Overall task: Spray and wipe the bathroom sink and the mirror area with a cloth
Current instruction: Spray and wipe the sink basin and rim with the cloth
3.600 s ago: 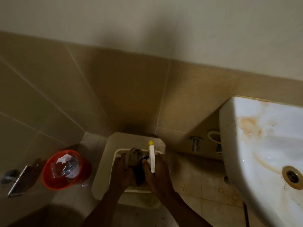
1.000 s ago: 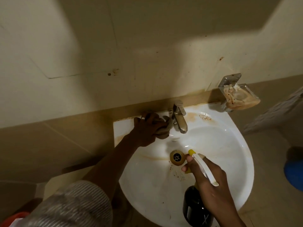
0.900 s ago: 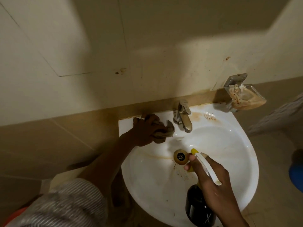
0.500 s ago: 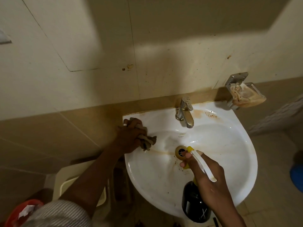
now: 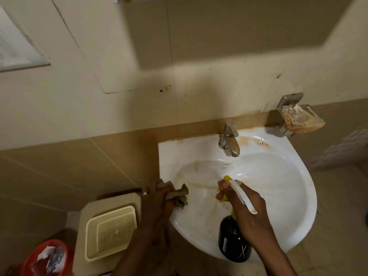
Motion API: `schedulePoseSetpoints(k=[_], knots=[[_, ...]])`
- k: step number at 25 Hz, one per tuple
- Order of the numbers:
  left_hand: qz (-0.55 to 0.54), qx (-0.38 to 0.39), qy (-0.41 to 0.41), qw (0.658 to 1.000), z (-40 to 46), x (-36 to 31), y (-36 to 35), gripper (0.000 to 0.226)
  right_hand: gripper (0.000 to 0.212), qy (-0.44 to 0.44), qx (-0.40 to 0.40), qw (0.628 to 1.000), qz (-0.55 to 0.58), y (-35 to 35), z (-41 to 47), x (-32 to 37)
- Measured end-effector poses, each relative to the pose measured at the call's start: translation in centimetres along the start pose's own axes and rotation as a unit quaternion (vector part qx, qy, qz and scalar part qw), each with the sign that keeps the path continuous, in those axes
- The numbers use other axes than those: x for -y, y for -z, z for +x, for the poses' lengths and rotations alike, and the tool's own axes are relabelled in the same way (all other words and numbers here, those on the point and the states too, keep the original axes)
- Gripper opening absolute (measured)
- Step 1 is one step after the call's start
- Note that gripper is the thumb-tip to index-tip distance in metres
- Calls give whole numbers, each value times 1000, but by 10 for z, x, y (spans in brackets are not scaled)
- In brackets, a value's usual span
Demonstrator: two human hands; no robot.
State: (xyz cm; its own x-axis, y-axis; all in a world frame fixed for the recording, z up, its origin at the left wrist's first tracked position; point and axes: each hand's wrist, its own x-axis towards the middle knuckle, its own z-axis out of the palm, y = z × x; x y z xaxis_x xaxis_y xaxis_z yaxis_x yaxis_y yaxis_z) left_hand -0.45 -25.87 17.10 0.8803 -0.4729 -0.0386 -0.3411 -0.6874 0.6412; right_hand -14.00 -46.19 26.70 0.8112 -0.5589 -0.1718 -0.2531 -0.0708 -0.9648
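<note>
Red plastic, a small bin (image 5: 42,257) with crumpled rubbish in it, sat at the far left, and just right of it stood a cream square lidded container (image 5: 110,232) on the floor. Next came my left hand (image 5: 157,198), fist closed around a bunched grey-brown cloth (image 5: 177,194) and pressed against the left rim of the stained white ceramic sink (image 5: 278,176). I judged the wiping step to be in hand, with spraying alongside it. My right hand (image 5: 245,208) was wrapped round the neck of the dark spray bottle with its yellow nozzle and white trigger (image 5: 234,242), one finger lying along the trigger, the nozzle pointing into the basin over the drain. The metal tap (image 5: 229,139) and the stained wall soap dish (image 5: 298,118) stood beyond, both still dirty. The next move called for a squeeze toward the orange streaks, then a firm sweep of the cloth across the bowl.

Against the frame half a second earlier, the left hand had slid down the rim toward me, away from the back ledge. The drain, visible then, was now hidden behind the right hand.
</note>
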Motion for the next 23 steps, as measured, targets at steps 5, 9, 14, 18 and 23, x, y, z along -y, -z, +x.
schedulePoseSetpoints(k=[5, 9, 14, 18, 23], knots=[[-60, 60, 6, 996, 2, -13, 24, 49, 24, -1, -9, 1000, 12, 8, 4, -1], [-86, -79, -50, 992, 67, -55, 34, 30, 30, 0, -24, 1000, -3, 19, 8, -2], [25, -16, -146, 989, 153, -87, 5, 39, 20, 2, -43, 999, 0, 23, 24, -3], [195, 79, -210, 955, 170, -71, -22, 41, 19, -4, -53, 998, 29, 24, 29, -3], [185, 73, -175, 964, 169, -45, -13, 45, 24, -28, -41, 998, 30, 20, 26, 0]])
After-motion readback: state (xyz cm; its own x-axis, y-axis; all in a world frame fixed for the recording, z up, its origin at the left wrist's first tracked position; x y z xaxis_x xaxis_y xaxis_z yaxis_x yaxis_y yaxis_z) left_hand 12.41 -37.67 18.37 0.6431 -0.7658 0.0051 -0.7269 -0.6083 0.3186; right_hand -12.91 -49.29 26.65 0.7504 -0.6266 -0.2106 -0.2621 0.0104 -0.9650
